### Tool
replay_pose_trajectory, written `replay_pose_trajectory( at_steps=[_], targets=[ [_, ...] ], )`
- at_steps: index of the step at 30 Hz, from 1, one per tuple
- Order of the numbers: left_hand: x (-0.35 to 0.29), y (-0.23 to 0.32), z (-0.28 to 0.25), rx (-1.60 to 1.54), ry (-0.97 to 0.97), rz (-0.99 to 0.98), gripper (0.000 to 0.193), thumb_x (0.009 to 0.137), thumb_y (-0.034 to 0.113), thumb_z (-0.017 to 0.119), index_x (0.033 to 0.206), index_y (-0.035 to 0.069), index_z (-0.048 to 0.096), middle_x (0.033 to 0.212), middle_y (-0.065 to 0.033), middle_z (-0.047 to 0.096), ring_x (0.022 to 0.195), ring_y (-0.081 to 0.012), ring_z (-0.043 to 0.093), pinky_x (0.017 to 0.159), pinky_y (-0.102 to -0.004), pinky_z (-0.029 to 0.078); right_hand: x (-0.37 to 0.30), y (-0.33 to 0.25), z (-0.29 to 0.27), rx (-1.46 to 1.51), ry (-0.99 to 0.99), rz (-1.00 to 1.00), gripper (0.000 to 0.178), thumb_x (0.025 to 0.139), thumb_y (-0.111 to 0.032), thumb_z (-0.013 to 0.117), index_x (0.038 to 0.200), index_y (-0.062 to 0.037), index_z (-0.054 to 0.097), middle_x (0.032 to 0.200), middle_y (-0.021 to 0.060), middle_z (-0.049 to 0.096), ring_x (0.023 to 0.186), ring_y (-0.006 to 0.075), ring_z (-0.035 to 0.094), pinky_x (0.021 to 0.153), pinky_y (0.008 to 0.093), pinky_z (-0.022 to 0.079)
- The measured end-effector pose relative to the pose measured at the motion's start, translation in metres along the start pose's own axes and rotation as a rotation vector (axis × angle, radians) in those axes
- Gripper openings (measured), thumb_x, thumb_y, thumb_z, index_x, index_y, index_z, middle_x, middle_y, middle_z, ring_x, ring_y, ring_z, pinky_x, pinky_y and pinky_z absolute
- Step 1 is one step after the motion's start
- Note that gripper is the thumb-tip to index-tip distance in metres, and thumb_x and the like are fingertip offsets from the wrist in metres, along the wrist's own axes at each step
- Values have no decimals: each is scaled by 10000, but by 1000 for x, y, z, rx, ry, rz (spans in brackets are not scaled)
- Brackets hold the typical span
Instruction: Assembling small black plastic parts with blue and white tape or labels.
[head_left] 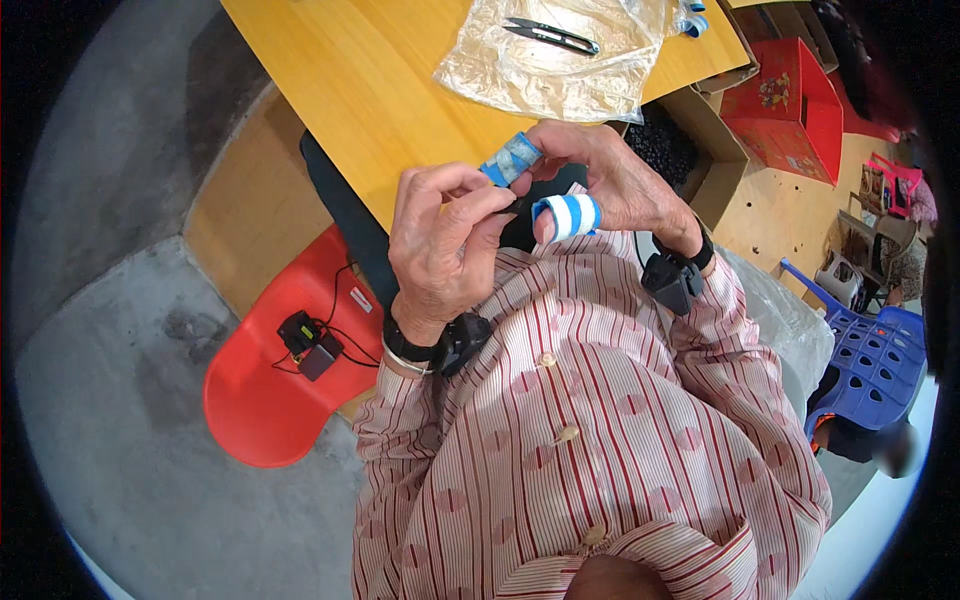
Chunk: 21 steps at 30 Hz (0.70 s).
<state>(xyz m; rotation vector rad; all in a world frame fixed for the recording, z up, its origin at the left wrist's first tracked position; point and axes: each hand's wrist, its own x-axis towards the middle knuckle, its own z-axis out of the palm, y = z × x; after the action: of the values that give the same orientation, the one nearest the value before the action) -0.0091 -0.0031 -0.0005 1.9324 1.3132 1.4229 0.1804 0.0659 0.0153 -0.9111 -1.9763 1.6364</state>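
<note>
Both hands (450, 235) (615, 180) pinch a blue tape-wrapped piece (511, 159), long axis tilted up-right.

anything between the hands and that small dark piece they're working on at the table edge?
Nothing visible. Left hand and right hand both pinch the small dark piece directly; blue-and-white tape wraps the right fingers.

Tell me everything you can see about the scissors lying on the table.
The scissors are small, dark snips with slim blades. They lie flat on a crumpled clear plastic bag at the far side of the yellow table. The tips point left and look slightly parted. Neither hand touches them; both hands are nearer the body.
</note>
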Motion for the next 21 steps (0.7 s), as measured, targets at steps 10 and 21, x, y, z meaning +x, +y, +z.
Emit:
replay_pose_trajectory(
  at_steps=[10,21],
  targets=[
    [0,2,-5,47,-28,61,227,694,96,730,913,130,677,916,-68,554,823,-249,527,701,-346,436,2,-2,0,22,-143,-3,535,677,-407,814,1017,-24,659,839,82,615,817,173,629,700,288,494],
    [-1,1,-13,64,-89,140,249,641,51,720,878,117,682,909,-47,570,824,-237,544,717,-351,454,-4,2,16,146,-112,-28,450,718,-359,805,991,-34,654,854,52,592,805,142,592,714,272,484]
  ],
)
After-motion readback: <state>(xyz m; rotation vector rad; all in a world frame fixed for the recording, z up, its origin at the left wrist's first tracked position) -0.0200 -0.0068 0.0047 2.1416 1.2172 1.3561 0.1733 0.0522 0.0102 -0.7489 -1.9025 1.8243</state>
